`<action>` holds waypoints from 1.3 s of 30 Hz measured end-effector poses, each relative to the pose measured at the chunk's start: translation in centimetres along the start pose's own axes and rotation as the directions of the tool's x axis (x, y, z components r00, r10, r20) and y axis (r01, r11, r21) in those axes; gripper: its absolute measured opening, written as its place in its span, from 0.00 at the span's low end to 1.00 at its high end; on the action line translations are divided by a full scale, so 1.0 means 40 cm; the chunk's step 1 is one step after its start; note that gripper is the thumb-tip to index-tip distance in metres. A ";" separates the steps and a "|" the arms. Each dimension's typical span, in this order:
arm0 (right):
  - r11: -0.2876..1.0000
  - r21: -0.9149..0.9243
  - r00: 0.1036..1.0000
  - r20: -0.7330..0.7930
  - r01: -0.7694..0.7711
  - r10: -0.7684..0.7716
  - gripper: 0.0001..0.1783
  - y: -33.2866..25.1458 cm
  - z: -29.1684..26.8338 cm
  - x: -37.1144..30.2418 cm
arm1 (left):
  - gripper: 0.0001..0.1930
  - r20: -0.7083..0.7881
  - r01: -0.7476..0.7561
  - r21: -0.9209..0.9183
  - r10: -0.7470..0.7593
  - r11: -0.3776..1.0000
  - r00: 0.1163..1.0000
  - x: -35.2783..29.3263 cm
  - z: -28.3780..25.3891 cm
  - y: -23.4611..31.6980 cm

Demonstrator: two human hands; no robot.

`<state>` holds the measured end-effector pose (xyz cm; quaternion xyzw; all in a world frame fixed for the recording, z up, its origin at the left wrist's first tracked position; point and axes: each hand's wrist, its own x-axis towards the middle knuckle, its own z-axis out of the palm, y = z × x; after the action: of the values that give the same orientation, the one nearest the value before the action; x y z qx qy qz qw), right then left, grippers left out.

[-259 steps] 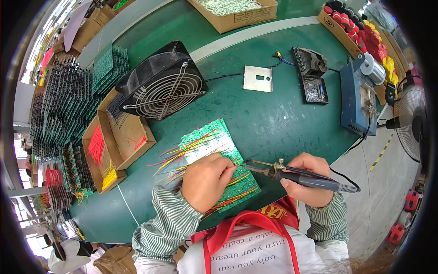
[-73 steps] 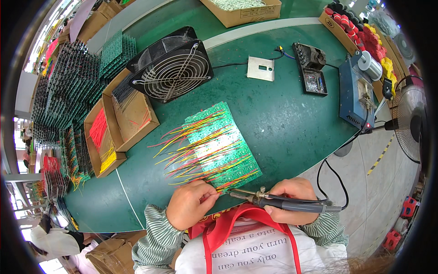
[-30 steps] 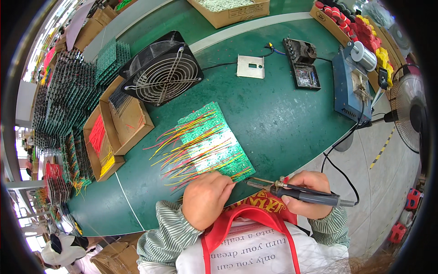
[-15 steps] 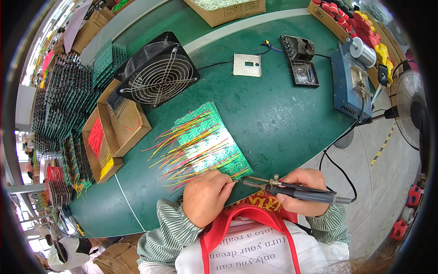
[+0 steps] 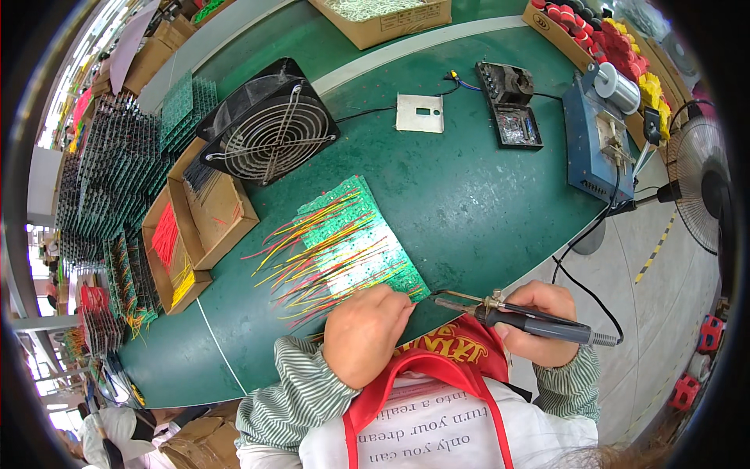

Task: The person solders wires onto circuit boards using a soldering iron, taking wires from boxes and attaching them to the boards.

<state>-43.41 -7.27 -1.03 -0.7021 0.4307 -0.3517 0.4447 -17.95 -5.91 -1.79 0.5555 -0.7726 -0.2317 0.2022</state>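
My right hand [image 5: 539, 350] is wrapped round the grey handle of a soldering iron [image 5: 551, 328] with a thin solder-feed tube fixed alongside. Its tip points left, close to the lower right corner of a green circuit board panel [image 5: 361, 195]. Rows of red and yellow wires [image 5: 308, 248] stick out leftward across that panel. At the panel's near edge my left hand [image 5: 361, 334] is closed in a pinch, its fingertips just left of the iron's tip. Whatever the pinch holds is too small and hidden to make out.
A black fan [image 5: 273, 133] stands behind the panel. Left of it, a cardboard box [image 5: 234, 234] holds red and yellow wires, beside stacked boards [image 5: 109, 172]. A blue solder feeder [image 5: 586, 148] with a spool, a black iron stand [image 5: 512, 102] and a metal plate [image 5: 419, 114] lie farther right.
My right hand has moved the soldering iron right and slightly up, so its tip is farther from my left fingertips. My left hand has shifted slightly right and up, still pinched.
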 end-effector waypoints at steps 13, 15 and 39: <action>0.999 0.032 1.000 -0.011 0.002 -0.001 0.10 0.020 0.014 0.006 | 0.04 0.055 0.049 -0.028 -0.047 0.998 0.997 0.016 0.024 -0.011; 0.999 0.032 1.000 -0.012 0.001 0.000 0.10 0.018 0.013 0.005 | 0.04 0.067 0.059 -0.035 -0.057 0.998 0.996 0.016 0.023 -0.010; 0.997 0.074 1.000 0.009 -0.006 0.005 0.10 -0.007 0.065 0.076 | 0.04 0.011 0.133 -0.048 -0.133 0.990 0.991 0.020 -0.039 -0.075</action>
<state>-39.90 -9.17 -1.37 -0.6855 0.4173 -0.3630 0.4735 -15.01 -7.72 -2.20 0.5998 -0.7287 -0.2656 0.1966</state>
